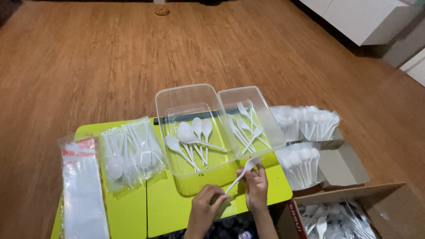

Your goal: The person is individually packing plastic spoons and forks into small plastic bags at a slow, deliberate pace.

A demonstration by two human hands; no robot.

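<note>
Both hands hold one white plastic fork [244, 171] over the lime-green table [133, 212]. My left hand [206, 207] pinches the handle end. My right hand [256, 187] grips the fork nearer its tines, which point up toward the containers. Just beyond stand two clear plastic containers side by side. The left container [177, 95] holds several white spoons [193, 139]. The right container [252, 93] holds several white forks [246, 125].
Packed cutlery in clear bags [129, 152] and a stack of empty clear bags [82, 190] lie at the table's left. Bagged white spoons [305, 141] sit in an open box at the right. A cardboard box [380, 194] of loose cutlery stands at the lower right. Wooden floor surrounds the table.
</note>
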